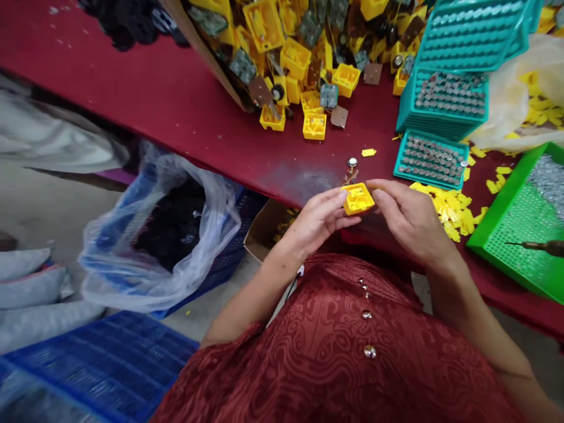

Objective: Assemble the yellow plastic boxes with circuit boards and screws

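Note:
My left hand (324, 217) is closed on a small open yellow plastic housing (359, 200), its thumb on the near-left rim and its fingers underneath. My right hand (408, 217) is at the housing's right corner, with thumb and forefinger closed against that side. Whether anything small sits between those two fingers is hidden. Thin wires rise behind the housing towards a round silvery part (352, 161) on the red cloth. Just beyond lies a small flat yellow piece (369, 153).
Yellow housings with wired parts (295, 59) are heaped at the back. Teal trays (432, 158) of round metal pieces stand right, near loose yellow pieces (453, 208). A green basket (506, 229) lies far right, with a screwdriver-like tool (546, 247) over it. A plastic-lined blue crate (220, 258) stands left below.

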Action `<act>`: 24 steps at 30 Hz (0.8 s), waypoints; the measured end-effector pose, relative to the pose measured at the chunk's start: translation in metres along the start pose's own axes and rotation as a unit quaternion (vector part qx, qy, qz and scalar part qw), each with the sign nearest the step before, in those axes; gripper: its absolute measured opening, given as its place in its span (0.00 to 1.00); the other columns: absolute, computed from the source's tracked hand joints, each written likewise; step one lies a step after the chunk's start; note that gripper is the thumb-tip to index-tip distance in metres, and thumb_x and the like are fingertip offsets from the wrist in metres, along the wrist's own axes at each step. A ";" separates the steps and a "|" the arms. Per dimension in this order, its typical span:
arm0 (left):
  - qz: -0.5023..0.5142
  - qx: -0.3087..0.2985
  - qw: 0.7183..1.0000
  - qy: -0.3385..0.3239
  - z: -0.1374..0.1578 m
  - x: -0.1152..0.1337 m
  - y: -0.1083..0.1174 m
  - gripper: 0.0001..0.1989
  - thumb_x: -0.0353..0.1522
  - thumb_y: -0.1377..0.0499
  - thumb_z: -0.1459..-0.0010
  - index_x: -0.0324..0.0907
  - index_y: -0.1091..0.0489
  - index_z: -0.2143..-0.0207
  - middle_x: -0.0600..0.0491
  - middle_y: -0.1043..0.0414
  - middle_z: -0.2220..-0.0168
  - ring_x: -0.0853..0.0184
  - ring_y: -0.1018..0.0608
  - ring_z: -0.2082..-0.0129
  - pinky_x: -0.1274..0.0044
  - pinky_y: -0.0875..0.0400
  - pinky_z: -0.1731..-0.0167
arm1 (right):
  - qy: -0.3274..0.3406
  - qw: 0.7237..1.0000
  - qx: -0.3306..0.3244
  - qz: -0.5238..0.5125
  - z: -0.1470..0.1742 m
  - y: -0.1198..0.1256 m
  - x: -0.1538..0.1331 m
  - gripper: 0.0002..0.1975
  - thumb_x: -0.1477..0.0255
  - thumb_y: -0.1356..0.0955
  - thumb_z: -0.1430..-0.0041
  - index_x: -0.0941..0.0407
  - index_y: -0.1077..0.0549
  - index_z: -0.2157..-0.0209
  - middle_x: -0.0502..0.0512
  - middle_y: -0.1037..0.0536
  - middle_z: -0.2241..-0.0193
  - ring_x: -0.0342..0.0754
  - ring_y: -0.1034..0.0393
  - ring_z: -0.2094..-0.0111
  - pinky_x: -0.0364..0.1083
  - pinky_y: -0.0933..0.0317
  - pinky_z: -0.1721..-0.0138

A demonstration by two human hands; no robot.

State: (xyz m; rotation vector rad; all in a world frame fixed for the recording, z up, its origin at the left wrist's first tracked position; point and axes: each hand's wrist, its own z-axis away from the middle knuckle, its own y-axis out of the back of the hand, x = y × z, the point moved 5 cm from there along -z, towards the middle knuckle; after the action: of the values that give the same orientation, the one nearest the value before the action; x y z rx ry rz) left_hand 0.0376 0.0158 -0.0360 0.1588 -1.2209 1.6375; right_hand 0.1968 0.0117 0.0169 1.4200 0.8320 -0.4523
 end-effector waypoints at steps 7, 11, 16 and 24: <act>-0.133 0.067 0.988 -0.027 0.014 0.015 0.019 0.29 0.29 0.24 0.50 0.37 0.27 0.47 0.45 0.16 0.53 0.67 0.13 0.65 0.77 0.18 0.64 | 0.028 0.994 0.065 0.086 -0.014 0.003 0.026 0.16 0.71 0.37 0.30 0.58 0.20 0.51 0.63 0.17 0.53 0.54 0.22 0.52 0.55 0.27 0.47; -0.216 0.118 0.967 -0.059 0.021 0.029 0.027 0.31 0.28 0.28 0.51 0.38 0.32 0.45 0.46 0.18 0.52 0.69 0.15 0.68 0.81 0.22 0.71 | 0.029 0.987 0.015 0.160 -0.054 -0.016 0.037 0.20 0.74 0.41 0.28 0.56 0.20 0.47 0.64 0.20 0.52 0.56 0.27 0.50 0.56 0.32 0.45; -0.237 0.103 0.963 -0.079 0.022 0.039 0.025 0.30 0.30 0.30 0.52 0.38 0.30 0.46 0.45 0.20 0.48 0.71 0.15 0.69 0.82 0.25 0.73 | 0.027 0.979 -0.047 0.196 -0.084 -0.037 0.039 0.21 0.75 0.40 0.29 0.54 0.20 0.46 0.65 0.25 0.49 0.57 0.33 0.49 0.55 0.35 0.47; -0.114 0.068 0.991 -0.010 0.010 0.035 0.027 0.18 0.34 0.28 0.42 0.36 0.23 0.52 0.46 0.16 0.57 0.70 0.16 0.70 0.81 0.24 0.72 | 0.055 0.977 -0.006 0.205 -0.079 -0.035 0.054 0.13 0.71 0.35 0.29 0.56 0.18 0.55 0.65 0.24 0.54 0.60 0.32 0.49 0.61 0.35 0.43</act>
State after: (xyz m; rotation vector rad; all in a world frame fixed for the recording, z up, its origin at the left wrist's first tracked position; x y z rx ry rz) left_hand -0.0038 0.0326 -0.0270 0.3862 -1.0640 1.5217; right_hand 0.1882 0.0942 -0.0423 1.5681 0.6036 -0.0532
